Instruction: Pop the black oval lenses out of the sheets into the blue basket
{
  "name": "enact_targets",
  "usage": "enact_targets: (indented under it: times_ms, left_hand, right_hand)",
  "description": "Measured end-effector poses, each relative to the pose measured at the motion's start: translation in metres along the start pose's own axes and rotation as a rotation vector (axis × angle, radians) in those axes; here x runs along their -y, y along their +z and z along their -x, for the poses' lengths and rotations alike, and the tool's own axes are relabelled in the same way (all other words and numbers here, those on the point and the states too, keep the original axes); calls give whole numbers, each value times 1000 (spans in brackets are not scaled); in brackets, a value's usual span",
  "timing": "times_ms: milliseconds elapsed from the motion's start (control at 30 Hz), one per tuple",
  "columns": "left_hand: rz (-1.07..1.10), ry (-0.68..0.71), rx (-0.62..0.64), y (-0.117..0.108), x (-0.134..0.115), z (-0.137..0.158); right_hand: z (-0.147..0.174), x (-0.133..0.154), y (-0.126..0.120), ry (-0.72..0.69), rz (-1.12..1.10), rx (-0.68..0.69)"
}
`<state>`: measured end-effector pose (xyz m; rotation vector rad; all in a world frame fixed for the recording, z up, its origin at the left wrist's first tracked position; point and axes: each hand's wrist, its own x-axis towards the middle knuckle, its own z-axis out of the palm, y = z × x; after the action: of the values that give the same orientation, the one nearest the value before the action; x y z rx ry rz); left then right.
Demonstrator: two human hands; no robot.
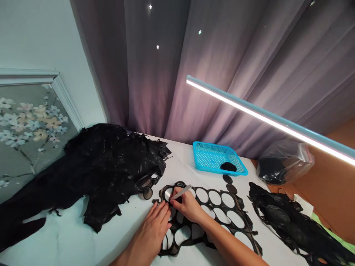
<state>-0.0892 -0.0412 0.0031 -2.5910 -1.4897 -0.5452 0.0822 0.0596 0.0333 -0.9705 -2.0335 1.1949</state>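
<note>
The left hand (155, 224) lies palm down, fingers extended and held near one another, their tips pointing up and to the right; it grips nothing and rests flat on the left edge of the black sheet (249, 221). Its forearm comes in from the bottom of the view. The right hand (186, 205) is curled, thumb and fingers closed on a slim silver tool (182, 192), which slants from its upper right end down to the left. The right forearm enters from the lower right and crosses over the sheet, wrist low, with the fingertips of both hands close together near the sheet's upper left corner (the tool's tip is too small to make out clearly).

The sheet is spread on the white table (69, 240), in front of the person and below the blue basket (203, 167). It is thin, dark and slightly see-through at the borders, with rows of large round holes through which white shows; only narrow black webs stand between them, and the outer edge is ragged and wrinkled, curling at the right. Two dark discs (232, 188) lie between sheet and basket.
</note>
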Motion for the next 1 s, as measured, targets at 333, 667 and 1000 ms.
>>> enact_targets:
  times_ms: [333,667,1000]
  left_hand:
    - [-6,-5,5,3,-1,-1]
    - [9,1,-14,3,-1,0]
    - [105,-13,-3,-6,0,-3]
  right_hand:
    - [3,-5,6,-50,90,-19]
    - [5,0,5,-48,164,-21]
    - [-3,-7,-13,-246,669,-180]
